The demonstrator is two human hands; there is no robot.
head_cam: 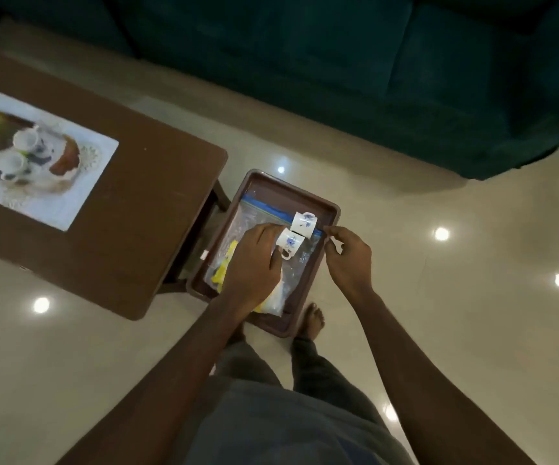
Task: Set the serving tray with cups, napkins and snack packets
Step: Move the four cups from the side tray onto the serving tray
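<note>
Left grip (pixel 254 260) is closed around the lower of two white cups (pixel 287 242) with blue flowers, fingers curled over its side while the cup lies tipped with its handle toward the person. Right grip (pixel 347 255) is pinched shut at the near right rim of the brown serving tray (pixel 264 177); something small and pale shows between thumb and fingertips, but whether it holds the corner of the clear zip bag (pixel 254 216), the tray rim or both I cannot tell. The second cup (pixel 303 223) lies on its side just beyond the first, touching it, on top of the bag's blue seal strip. Yellow snack packets (pixel 226 263) show inside the bag, partly under the left hand. How the tray is supported is unclear; it sits just off the corner of the brown desk (pixel 137 182).

The step in hand looks like standing the cups upright. To do it well, the tray should stay level under the right hand while the left turns its cup mouth-up and sets it on bare tray rather than on the slippery bag, where it would probably wobble. The other cup could roll once its neighbour is lifted away.
</note>
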